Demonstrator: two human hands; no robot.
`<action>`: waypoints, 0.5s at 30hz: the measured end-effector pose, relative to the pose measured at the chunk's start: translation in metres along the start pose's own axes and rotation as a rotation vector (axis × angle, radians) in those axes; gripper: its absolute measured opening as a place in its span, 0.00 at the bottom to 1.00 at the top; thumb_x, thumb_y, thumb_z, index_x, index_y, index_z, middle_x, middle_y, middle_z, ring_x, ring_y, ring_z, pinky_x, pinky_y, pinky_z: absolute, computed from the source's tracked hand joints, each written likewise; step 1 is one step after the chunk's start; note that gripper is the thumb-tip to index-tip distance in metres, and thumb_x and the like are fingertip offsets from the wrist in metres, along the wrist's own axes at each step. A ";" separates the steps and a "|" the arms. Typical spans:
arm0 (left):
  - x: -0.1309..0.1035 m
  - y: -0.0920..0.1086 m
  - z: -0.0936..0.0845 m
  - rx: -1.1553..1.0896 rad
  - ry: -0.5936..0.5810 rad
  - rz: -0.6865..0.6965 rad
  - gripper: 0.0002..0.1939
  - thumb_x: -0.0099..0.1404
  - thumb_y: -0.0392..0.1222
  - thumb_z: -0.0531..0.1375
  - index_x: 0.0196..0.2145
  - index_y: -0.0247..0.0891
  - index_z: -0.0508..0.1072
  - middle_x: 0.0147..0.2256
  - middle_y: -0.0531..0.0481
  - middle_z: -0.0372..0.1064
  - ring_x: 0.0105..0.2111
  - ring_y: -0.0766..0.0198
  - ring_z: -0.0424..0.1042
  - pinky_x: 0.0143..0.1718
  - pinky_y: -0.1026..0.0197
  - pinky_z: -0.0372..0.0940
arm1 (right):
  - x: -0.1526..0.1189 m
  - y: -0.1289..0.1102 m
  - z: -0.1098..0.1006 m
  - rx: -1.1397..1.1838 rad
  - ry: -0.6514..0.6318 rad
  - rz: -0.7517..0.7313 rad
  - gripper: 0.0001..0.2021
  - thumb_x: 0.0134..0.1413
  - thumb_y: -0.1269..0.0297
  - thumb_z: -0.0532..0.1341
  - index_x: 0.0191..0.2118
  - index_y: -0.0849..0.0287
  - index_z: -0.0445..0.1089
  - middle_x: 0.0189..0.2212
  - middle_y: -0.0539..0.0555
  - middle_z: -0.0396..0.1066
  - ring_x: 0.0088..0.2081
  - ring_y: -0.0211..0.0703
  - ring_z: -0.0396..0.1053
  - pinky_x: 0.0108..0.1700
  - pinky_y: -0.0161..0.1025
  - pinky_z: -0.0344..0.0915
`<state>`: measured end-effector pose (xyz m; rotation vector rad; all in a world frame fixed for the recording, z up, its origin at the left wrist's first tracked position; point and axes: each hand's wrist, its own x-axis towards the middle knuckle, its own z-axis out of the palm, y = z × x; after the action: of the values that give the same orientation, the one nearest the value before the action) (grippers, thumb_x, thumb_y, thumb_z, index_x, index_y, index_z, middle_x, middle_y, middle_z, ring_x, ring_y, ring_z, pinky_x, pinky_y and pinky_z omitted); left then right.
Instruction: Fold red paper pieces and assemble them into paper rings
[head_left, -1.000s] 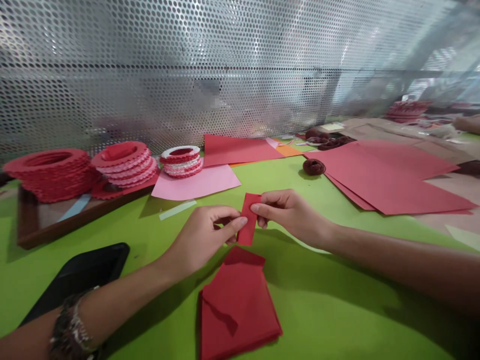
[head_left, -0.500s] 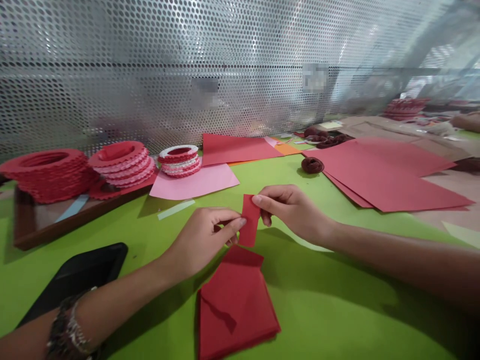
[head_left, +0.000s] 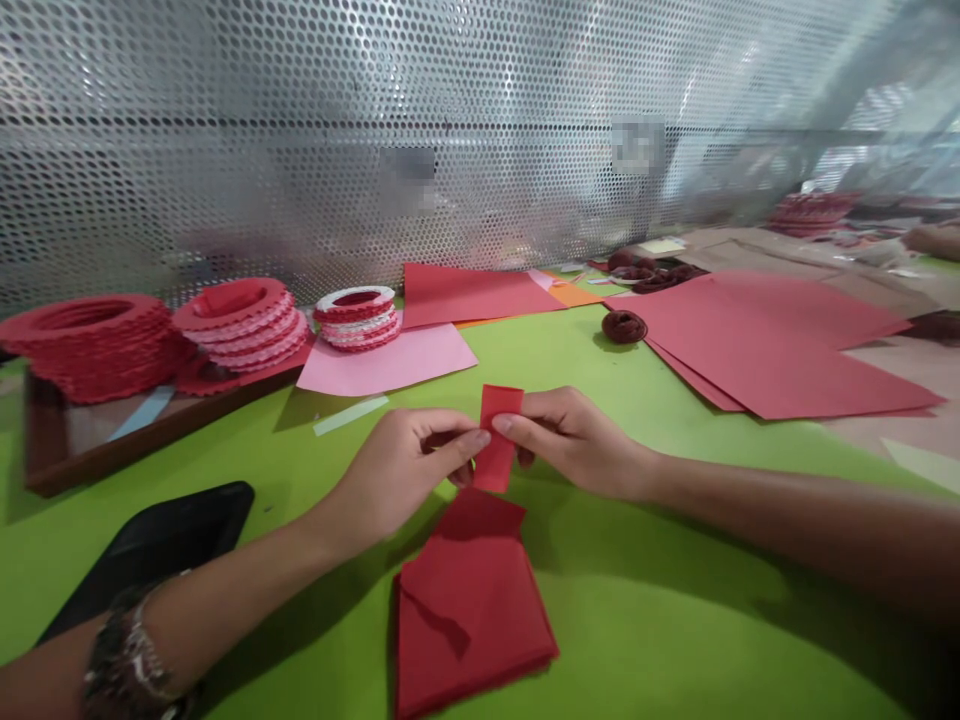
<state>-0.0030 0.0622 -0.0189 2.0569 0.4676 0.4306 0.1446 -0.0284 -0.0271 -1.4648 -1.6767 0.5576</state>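
Note:
A small, narrow red paper piece (head_left: 496, 462) is held upright between both hands, above the green tabletop (head_left: 637, 600). My left hand (head_left: 416, 465) pinches its left edge between thumb and fingers. From the right, my right hand (head_left: 574, 440) grips it with the thumb on its front face and the fingers behind, mostly hidden. Just below the hands lies a stack of red paper squares (head_left: 480, 620), with a smaller red piece (head_left: 484, 515) at its upper end.
Stacked red rings (head_left: 97, 350) and red-and-pink rings (head_left: 244, 325) stand at a brown tray (head_left: 112, 460). Others sit on pink paper (head_left: 390, 370). A black device (head_left: 165, 535) lies left, dark yarn (head_left: 624, 326) and red sheets (head_left: 780, 350) right.
My right hand has slid down along the right edge of the red piece, and its thumb is now closer to my left thumb. My left hand has barely moved.

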 end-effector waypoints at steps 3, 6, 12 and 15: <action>0.000 0.000 -0.001 0.023 0.025 0.029 0.10 0.58 0.40 0.55 0.21 0.36 0.69 0.18 0.56 0.66 0.21 0.69 0.66 0.23 0.69 0.60 | 0.000 0.001 0.001 0.049 -0.070 0.039 0.18 0.56 0.58 0.48 0.21 0.63 0.60 0.16 0.47 0.58 0.17 0.28 0.53 0.18 0.28 0.51; 0.001 0.000 -0.002 0.040 0.027 0.044 0.11 0.59 0.40 0.54 0.20 0.37 0.69 0.17 0.57 0.65 0.20 0.69 0.65 0.23 0.69 0.60 | -0.001 0.003 0.003 0.054 -0.117 0.068 0.17 0.56 0.58 0.49 0.22 0.64 0.62 0.16 0.47 0.60 0.17 0.28 0.53 0.19 0.27 0.52; 0.000 0.001 -0.002 0.085 0.075 0.048 0.12 0.58 0.39 0.54 0.19 0.37 0.68 0.17 0.57 0.65 0.20 0.70 0.64 0.23 0.70 0.60 | -0.002 0.001 0.005 0.111 -0.157 0.076 0.17 0.56 0.59 0.49 0.22 0.64 0.63 0.16 0.48 0.61 0.17 0.27 0.54 0.19 0.27 0.52; 0.002 0.002 -0.004 0.095 0.066 0.028 0.10 0.58 0.40 0.53 0.22 0.37 0.68 0.18 0.57 0.64 0.21 0.69 0.64 0.23 0.69 0.60 | -0.002 0.001 0.006 0.148 -0.194 0.092 0.17 0.55 0.61 0.50 0.20 0.64 0.62 0.17 0.48 0.62 0.18 0.27 0.55 0.20 0.26 0.52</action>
<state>-0.0027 0.0650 -0.0146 2.1486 0.5075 0.5029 0.1409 -0.0286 -0.0316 -1.4223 -1.6820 0.8800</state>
